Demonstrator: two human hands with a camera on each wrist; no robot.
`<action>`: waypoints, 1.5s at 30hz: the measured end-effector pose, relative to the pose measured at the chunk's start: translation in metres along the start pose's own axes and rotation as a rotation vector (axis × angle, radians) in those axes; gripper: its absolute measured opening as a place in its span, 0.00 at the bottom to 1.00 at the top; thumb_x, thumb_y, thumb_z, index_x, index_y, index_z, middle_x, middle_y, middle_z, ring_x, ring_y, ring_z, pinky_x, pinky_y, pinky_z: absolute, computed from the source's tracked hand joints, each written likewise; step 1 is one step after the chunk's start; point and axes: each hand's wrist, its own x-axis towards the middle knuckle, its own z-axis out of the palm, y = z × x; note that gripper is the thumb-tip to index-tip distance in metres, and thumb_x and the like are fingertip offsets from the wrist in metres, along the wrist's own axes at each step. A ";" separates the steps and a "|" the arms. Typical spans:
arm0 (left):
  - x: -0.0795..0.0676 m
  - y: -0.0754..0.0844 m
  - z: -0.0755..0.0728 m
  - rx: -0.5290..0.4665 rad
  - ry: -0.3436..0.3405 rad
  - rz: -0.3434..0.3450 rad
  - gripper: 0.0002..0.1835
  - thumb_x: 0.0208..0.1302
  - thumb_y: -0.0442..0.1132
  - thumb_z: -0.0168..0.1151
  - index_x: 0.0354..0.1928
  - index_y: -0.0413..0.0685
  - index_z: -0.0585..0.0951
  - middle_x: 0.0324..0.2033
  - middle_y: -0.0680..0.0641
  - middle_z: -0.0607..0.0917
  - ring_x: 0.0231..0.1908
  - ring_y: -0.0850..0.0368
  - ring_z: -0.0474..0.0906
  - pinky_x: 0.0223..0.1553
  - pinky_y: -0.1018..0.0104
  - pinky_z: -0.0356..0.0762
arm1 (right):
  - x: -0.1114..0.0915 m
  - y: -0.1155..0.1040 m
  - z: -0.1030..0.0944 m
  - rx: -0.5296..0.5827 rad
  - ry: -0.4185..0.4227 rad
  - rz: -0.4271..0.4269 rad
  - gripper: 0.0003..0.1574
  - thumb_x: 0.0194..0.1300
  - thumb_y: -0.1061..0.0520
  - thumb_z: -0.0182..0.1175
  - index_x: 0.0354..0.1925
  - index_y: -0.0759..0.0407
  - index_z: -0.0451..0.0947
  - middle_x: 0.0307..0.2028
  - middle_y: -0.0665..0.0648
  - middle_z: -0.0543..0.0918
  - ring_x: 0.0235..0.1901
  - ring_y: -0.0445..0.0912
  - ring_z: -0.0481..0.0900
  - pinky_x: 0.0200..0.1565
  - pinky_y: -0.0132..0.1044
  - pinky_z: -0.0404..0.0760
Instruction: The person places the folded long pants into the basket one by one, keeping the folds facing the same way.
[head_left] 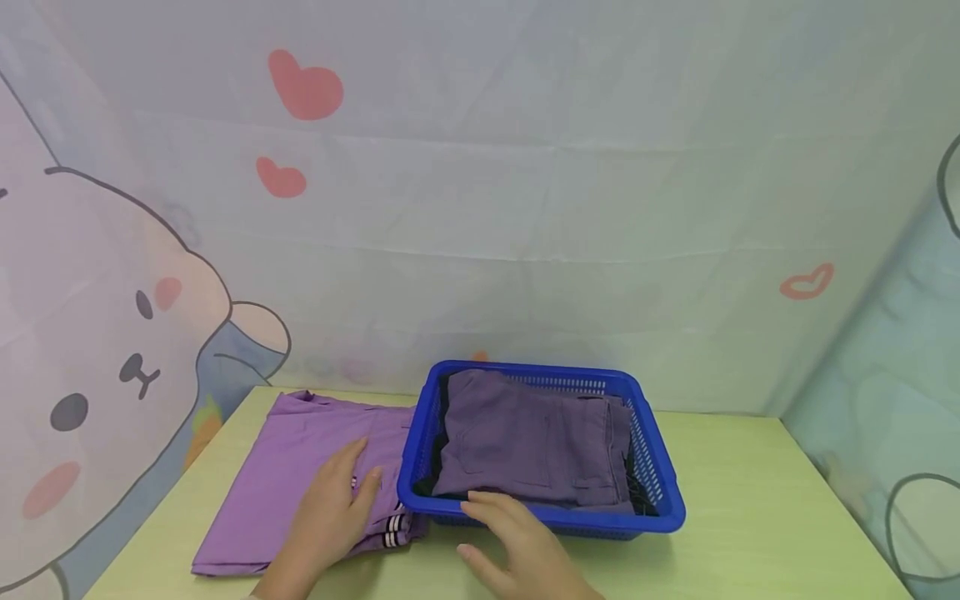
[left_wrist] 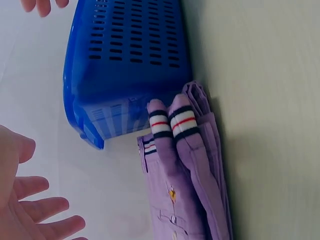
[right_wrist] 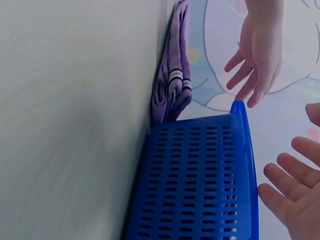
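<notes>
A folded lilac garment (head_left: 285,492) with black-and-white striped trim lies at the left of the table. My left hand (head_left: 326,517) hovers over its right part, fingers loosely extended, holding nothing. In the left wrist view the striped bands (left_wrist: 182,121) also show a red line. Right of the garment stands a blue plastic basket (head_left: 592,522) with slotted walls. A folded dusky purple garment (head_left: 502,442) with visible seams lies in it, over something black. My right hand (head_left: 525,550) is at the basket's front rim, fingers spread and relaxed, gripping nothing; whether a fingertip touches the rim I cannot tell.
The pale yellow-green table (head_left: 750,500) extends right of the basket. Behind it hangs a light cloth backdrop (head_left: 487,208) with printed hearts and a cartoon animal. The basket's left side stands against the lilac garment's right edge.
</notes>
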 end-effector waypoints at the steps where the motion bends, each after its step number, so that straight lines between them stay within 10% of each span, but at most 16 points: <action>1: -0.001 -0.001 0.000 0.003 0.000 -0.002 0.27 0.66 0.49 0.46 0.61 0.38 0.64 0.58 0.37 0.68 0.59 0.40 0.62 0.57 0.44 0.60 | -0.001 -0.001 0.001 -0.005 0.010 -0.011 0.30 0.63 0.35 0.43 0.58 0.46 0.69 0.56 0.46 0.70 0.56 0.43 0.68 0.52 0.45 0.72; 23: -0.006 -0.023 -0.008 0.070 0.015 -0.082 0.28 0.65 0.50 0.47 0.59 0.35 0.65 0.57 0.30 0.66 0.56 0.33 0.61 0.55 0.39 0.58 | 0.000 -0.004 0.032 0.375 -0.161 -0.017 0.24 0.66 0.42 0.46 0.56 0.46 0.70 0.52 0.47 0.74 0.51 0.41 0.72 0.45 0.37 0.76; 34: -0.006 -0.034 -0.017 0.090 -0.023 -0.154 0.29 0.65 0.47 0.46 0.60 0.31 0.63 0.57 0.25 0.63 0.55 0.27 0.59 0.54 0.36 0.56 | 0.008 -0.005 0.056 0.789 -0.281 0.234 0.29 0.63 0.44 0.52 0.60 0.53 0.65 0.57 0.57 0.70 0.54 0.52 0.70 0.50 0.39 0.73; 45: -0.010 -0.047 -0.019 0.114 -0.039 -0.193 0.34 0.65 0.55 0.44 0.59 0.30 0.63 0.57 0.25 0.63 0.55 0.26 0.58 0.53 0.34 0.56 | 0.013 -0.008 0.071 0.934 -0.262 0.391 0.39 0.59 0.48 0.58 0.64 0.57 0.57 0.63 0.62 0.62 0.57 0.59 0.65 0.51 0.52 0.72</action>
